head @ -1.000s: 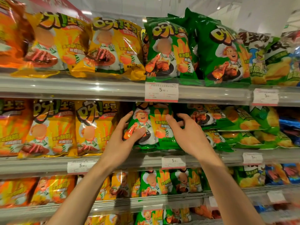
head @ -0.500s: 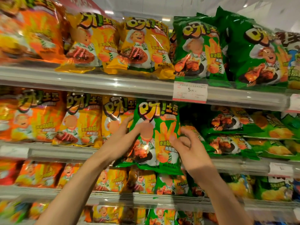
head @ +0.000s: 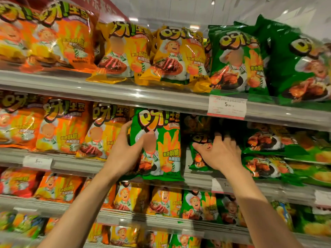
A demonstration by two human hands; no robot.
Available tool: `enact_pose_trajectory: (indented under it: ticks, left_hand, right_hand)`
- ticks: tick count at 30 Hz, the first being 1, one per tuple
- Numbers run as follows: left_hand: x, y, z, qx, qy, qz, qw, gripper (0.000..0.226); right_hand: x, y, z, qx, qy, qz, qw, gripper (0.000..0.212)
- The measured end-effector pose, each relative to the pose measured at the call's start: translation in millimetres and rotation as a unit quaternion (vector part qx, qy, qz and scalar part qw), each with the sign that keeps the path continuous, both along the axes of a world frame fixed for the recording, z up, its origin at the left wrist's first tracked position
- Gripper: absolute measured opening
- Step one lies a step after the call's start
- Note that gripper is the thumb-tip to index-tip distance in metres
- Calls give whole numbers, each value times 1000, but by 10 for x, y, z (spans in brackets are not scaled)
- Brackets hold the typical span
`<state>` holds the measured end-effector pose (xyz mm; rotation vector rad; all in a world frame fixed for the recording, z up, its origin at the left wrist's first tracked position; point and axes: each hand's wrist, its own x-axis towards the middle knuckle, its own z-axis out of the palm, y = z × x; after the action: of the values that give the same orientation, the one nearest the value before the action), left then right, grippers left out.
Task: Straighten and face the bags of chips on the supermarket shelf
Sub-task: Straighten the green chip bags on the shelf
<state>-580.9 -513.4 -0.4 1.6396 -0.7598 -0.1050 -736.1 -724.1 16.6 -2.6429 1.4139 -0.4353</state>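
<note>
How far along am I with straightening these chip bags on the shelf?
Partway. Done: the yellow bags and orange bags on the middle shelf stand upright, facing out. In hand: your left hand holds a green bag upright at the shelf edge, while your right hand reaches onto a second green bag set further back. Left: the green bags lying flat to the right need standing up.
</note>
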Motion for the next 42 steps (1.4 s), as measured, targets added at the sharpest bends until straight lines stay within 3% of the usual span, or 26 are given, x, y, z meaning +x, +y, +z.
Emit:
enact_pose_trajectory:
  ticks: [3, 7, 17, 19, 22, 25, 31, 35, 39, 42]
  left_hand:
    - [9, 1, 9, 2, -11, 10, 1000, 61]
    - [-26, -17, 38, -10, 7, 2, 1000, 64]
    - [0, -30, 43, -33, 24, -10, 999, 65]
    - [10, -26, 49, -34, 26, -14, 999, 66]
    - [16, -32, 54, -34, 27, -14, 999, 66]
    - [23, -41, 35, -32, 18, -11, 999, 68]
    - [49, -50, 7, -28, 18, -9, 999, 68]
    - [50, -58, 1, -24, 16, -8, 1000, 65]
    - [49, -61, -10, -22, 15, -9, 1000, 66]
    - [38, -57, 1, -14, 13, -9, 1000, 63]
  right_hand:
    - [68, -103, -12, 82, 41, 0, 996, 110]
    - [63, -123, -59, 52, -1, 1, 999, 92]
    - [124, 4, -230, -22, -241, 41, 969, 78]
    - [230, -33, -276, -43, -236, 31, 970, 77]
    - [435, -206, -409, -15, -169, 16, 985, 110]
    - [515, -267, -468, 14, -146, 35, 989, 98]
    - [378, -376, -355, 109, -143, -10, 984, 101]
    - [314, -422, -376, 113, -169, -22, 979, 70]
    - [437, -325, -391, 90, -246, -46, 964, 74]
    - [551, -316, -375, 92, -263, -43, 959, 98]
